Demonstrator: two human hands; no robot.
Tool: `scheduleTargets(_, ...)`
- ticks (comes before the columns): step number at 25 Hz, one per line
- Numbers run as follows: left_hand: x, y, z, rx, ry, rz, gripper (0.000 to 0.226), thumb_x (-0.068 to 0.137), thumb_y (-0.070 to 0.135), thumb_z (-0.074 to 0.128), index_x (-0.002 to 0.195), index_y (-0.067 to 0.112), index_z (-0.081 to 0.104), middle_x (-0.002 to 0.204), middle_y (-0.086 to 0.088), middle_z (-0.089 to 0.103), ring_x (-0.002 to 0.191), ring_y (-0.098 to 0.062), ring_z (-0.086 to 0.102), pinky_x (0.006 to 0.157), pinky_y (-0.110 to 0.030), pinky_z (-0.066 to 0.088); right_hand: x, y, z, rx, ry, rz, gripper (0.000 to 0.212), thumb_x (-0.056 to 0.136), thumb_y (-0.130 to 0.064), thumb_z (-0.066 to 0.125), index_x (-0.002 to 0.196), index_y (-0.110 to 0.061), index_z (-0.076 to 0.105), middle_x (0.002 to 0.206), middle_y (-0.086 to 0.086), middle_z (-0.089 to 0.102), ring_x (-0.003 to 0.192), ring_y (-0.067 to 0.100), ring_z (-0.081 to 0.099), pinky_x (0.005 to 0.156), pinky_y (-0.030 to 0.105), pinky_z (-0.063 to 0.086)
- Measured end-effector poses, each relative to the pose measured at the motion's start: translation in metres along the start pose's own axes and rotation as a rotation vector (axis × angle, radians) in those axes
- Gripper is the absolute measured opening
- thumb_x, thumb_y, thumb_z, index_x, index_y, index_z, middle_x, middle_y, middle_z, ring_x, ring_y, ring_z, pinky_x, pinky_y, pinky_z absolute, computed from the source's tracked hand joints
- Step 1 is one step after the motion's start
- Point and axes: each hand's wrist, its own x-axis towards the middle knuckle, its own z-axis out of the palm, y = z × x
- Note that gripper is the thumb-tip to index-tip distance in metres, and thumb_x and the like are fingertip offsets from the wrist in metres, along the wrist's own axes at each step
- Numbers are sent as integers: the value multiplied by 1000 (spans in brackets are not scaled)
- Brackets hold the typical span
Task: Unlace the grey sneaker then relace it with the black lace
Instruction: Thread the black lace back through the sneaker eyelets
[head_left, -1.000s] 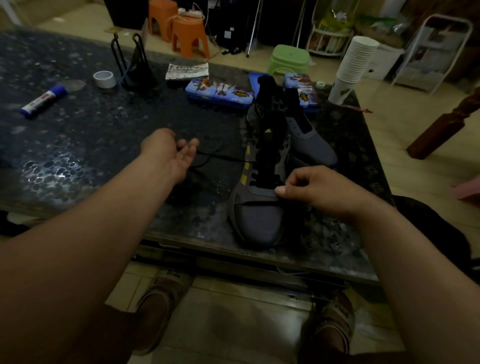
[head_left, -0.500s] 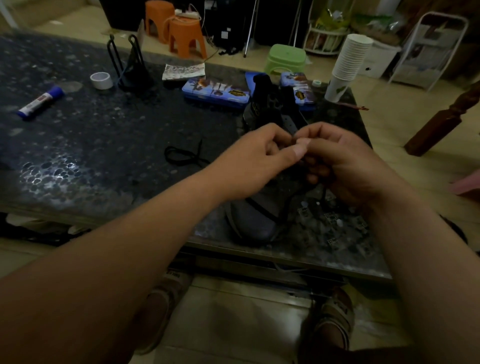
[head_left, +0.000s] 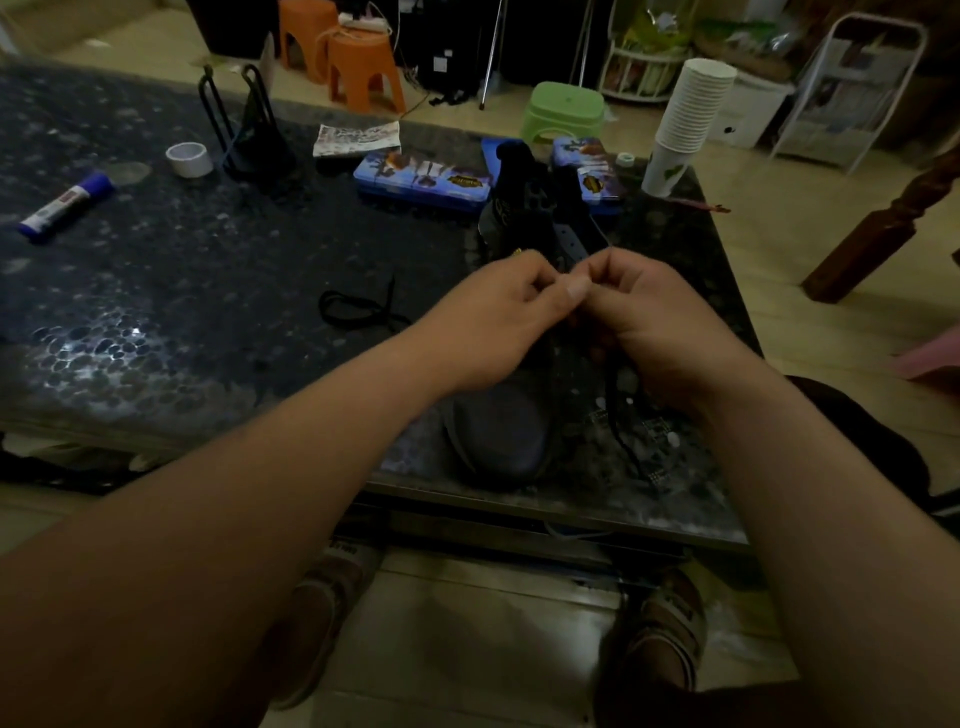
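The grey sneaker (head_left: 498, 436), black-tongued, lies on the tabletop (head_left: 208, 312), toe at the near edge. Above its middle the right hand (head_left: 660, 332) pinches the black lace (head_left: 621, 431), which trails right of the toe. The left hand (head_left: 493, 327) pinches thumb to forefinger, on what I cannot tell.

The scene was dim and grainy; soft glare lay on the desk (head_left: 93, 358) at left, edges bowed by wide-angle distortion, forearms blurred up close.
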Motion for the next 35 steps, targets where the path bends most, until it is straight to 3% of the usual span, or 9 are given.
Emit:
scheduleTargets(4, -3, -17, -23, 125, 61, -45, 31, 104, 36, 60, 90, 9, 65, 71, -2, 59, 60, -9, 49, 61, -31, 41, 0, 6, -16, 25, -12, 70, 9, 100, -20, 65, 93, -14, 63, 72, 2, 63, 51, 8, 45, 54, 27, 40)
scheduleTargets(9, -13, 1, -6, -113, -42, -16, 28, 106, 40, 53, 125, 19, 57, 82, 8, 66, 72, -1, 65, 70, -23, 53, -7, -3, 1, 58, -134, 31, 9, 99, -15, 64, 103, -8, 62, 74, 3, 65, 57, 8, 54, 52, 22, 42)
scheduleTargets(12, -10, -2, -8, -53, 1, -42, 25, 106, 36, 56, 104, 12, 64, 67, 6, 57, 55, -3, 51, 56, -27, 45, -6, -4, -4, 92, -81, 40, 9, 100, -14, 63, 106, -7, 61, 71, 2, 63, 51, 10, 44, 51, 24, 40)
scheduleTargets(16, -13, -31, -44, 228, 203, -183, 24, 98, 31, 62, 84, 11, 63, 75, -4, 63, 66, -16, 56, 59, -30, 41, -10, 2, -28, 108, -164, 158, 11, 104, -14, 55, 106, -13, 66, 70, 2, 55, 50, 12, 34, 49, 24, 38)
scheduleTargets(19, -18, -45, -48, 418, -20, -297, 31, 93, 35, 66, 74, 13, 55, 72, -7, 59, 68, -26, 54, 60, -33, 40, -12, 0, -33, 390, -202, 199, 28, 101, -4, 39, 104, -12, 66, 79, 4, 63, 56, 13, 48, 58, 28, 48)
scheduleTargets(22, -16, -43, -38, 490, -240, -292, 33, 91, 34, 68, 67, 18, 51, 65, -2, 52, 62, -20, 48, 61, -32, 38, -12, -2, -33, 555, -236, 167, 33, 97, 4, 40, 111, -11, 66, 108, 8, 76, 88, 19, 73, 76, 32, 61)
scheduleTargets(25, -18, -45, -43, 469, -317, -267, 34, 89, 28, 69, 62, 18, 51, 53, 7, 49, 53, -13, 45, 59, -29, 38, -10, 1, -33, 544, -197, 144, 32, 92, -4, 54, 122, -12, 64, 119, 7, 76, 105, 19, 74, 83, 30, 62)
scheduleTargets(29, -26, -51, -49, 405, -410, -242, 31, 89, 22, 68, 63, 20, 51, 53, 10, 45, 51, -8, 40, 60, -30, 39, -7, 1, -34, 618, -144, 180, 46, 97, 12, 33, 127, -9, 60, 122, 8, 75, 114, 22, 72, 87, 30, 62)
scheduleTargets(35, -27, -65, -47, 502, -452, -182, 24, 89, 26, 70, 68, 23, 59, 59, 13, 54, 60, -7, 50, 64, -30, 42, 2, 9, -21, 395, 17, 184, 20, 105, -26, 53, 104, -15, 70, 90, 0, 76, 83, 12, 74, 71, 24, 60)
